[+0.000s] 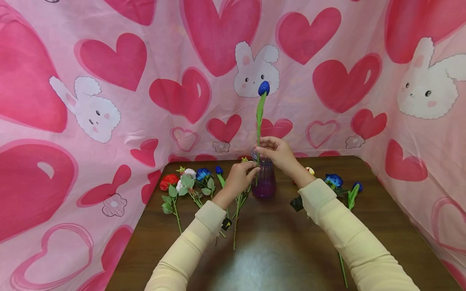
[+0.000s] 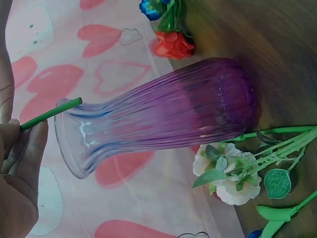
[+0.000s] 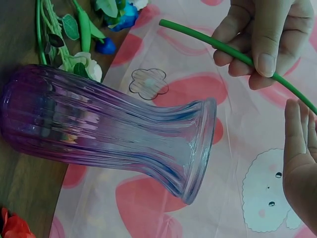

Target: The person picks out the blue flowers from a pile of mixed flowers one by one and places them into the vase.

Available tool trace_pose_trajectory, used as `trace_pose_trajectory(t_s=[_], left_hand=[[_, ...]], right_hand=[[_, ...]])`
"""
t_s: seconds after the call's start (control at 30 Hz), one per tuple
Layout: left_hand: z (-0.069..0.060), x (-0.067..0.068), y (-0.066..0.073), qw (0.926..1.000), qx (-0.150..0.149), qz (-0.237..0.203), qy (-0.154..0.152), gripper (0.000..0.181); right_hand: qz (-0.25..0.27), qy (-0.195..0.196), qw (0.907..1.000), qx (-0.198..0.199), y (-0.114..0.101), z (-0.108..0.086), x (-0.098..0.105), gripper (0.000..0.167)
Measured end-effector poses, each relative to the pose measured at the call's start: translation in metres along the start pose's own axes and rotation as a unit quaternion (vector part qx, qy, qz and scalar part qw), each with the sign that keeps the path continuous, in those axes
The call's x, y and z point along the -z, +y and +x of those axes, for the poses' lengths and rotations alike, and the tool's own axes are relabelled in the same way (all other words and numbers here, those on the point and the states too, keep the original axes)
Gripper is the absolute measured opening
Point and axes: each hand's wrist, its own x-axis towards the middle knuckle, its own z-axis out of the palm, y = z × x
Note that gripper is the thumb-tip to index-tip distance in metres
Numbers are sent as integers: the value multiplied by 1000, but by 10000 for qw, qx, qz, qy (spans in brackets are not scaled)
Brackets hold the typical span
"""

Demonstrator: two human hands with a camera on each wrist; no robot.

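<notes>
Two pale yellow sleeves (image 1: pixel 338 220) extend over the brown table (image 1: pixel 273 250) toward the vase (image 1: pixel 264 188). The left hand (image 1: pixel 238 178), at the near left of the vase's neck, has thumb and fingers together, pinching the stem of a blue tulip (image 1: pixel 259 115) close to its lower end. The right hand (image 1: pixel 279 154), at and above the vase's mouth, pinches the same stem higher up, below the leaf. The tulip stands nearly upright with its bloom well above the vase; the stem's lower end is outside the vase and, in the right wrist view, apart from the rim. Expect the tulip to be light, with a smooth, fairly stiff stem that flexes slightly, and a bloom that may dent under pressure. Grip the stem below the leaf; do not squeeze the bloom. The ribbed, clear-to-purple vase looks like glass: treat it as heavier, slippery and breakable, and hold it at the narrowed neck. Left of the vase lie a red flower (image 1: pixel 169 181), white flowers (image 1: pixel 189 173) and a blue flower (image 1: pixel 203 174); right of it lies a second tulip (image 1: pixel 352 197). Behind the vase hangs a pink cloth (image 1: pixel 145 105) printed with hearts and rabbits.
</notes>
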Motion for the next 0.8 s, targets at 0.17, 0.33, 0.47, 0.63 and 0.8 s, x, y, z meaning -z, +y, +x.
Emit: trace_pose_trajectory(t_s=[0.17,0.33,0.47,0.63,0.8], left_hand=[[-1,-1,1,9999,-35,115,-3,11],[-3,-4,-1,9999,-64,141,50,11],[-3,-7,-3,9998,-114,118,110,13],[-2,-9,-6,9995,-233,-10,215,13],[-2,-9,-5,9990,-80,-339,266,18]], right_hand=[[11,-48,10000,70,0,-2,0,30],[-31,-62,9999,119,2,-3,0,28],[-37,-40,9999,139,3,-3,0,27],[-23,-39,9998,183,3,-4,0,26],[-35,-45,9997,220,-1,-3,3,23]])
